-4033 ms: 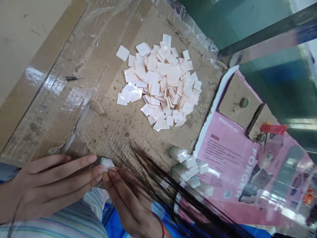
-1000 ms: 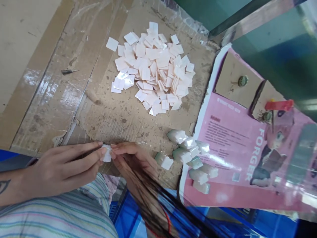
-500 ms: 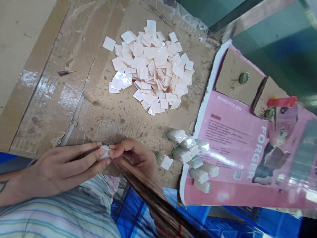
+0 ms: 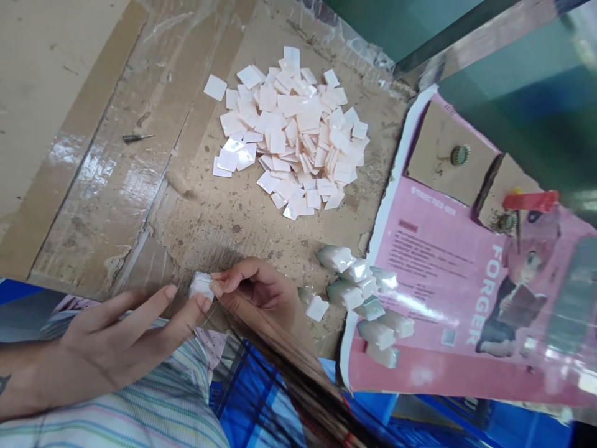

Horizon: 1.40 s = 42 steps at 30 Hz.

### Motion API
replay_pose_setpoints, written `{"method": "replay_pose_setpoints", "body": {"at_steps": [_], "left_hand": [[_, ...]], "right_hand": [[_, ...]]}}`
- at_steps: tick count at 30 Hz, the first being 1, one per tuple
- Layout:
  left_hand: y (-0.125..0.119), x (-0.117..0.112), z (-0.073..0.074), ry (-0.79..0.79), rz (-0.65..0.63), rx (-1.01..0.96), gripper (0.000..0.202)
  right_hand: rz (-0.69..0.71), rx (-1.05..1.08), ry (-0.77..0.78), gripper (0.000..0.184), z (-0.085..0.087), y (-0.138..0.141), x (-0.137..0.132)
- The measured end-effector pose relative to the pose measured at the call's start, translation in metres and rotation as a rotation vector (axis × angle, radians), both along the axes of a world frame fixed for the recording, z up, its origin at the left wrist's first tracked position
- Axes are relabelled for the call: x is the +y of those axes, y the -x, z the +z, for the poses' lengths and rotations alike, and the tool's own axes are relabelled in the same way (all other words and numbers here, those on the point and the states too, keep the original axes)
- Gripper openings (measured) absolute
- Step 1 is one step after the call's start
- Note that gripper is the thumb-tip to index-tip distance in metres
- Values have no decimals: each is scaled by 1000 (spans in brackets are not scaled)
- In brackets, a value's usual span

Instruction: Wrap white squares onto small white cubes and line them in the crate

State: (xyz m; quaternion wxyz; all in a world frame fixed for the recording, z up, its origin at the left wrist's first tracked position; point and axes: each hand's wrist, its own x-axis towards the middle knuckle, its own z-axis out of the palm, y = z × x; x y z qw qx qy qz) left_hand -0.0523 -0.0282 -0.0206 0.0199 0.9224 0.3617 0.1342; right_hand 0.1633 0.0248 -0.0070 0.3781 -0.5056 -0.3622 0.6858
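Note:
My left hand [image 4: 116, 336] and my right hand [image 4: 261, 292] meet at the near edge of the taped cardboard sheet [image 4: 153, 180]. Between their fingertips they pinch a small white stack of square pieces [image 4: 201, 285]. Farther away on the cardboard lies a loose heap of white square pieces [image 4: 293, 130]. To the right of my right hand sit several wrapped white stacks [image 4: 359, 286], some on the cardboard and some on the pink printed sheet [image 4: 448, 280].
A small dark metal pin [image 4: 135, 137] lies on the tape at the left. Two bottle caps [image 4: 459, 154] and a red clip [image 4: 529, 200] rest on brown cardboard patches at the right. Dark hair hangs across the lower middle. Blue crates show below.
The small stack stays pinched between both hands. My left hand has dropped lower and its fingers have spread a little; the view has shifted slightly.

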Motion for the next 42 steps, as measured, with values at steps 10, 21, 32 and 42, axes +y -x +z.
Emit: {"method": "replay_pose_setpoints", "body": {"at_steps": [10,21,32,42], "left_hand": [[4,-17,-7,-1,68,78,45],[-5,0,-15,-141,102,-39,41],[-10,0,-16,-90,126,-117,25],[-7,-5,-25,-130,64,-71,47]], "right_hand": [[-9,5,-27,15,-5,0,-2],[18,-203,-127,10,6,5,-2],[-4,-229,96,24,13,18,9],[52,-217,180,36,15,18,13]]}}
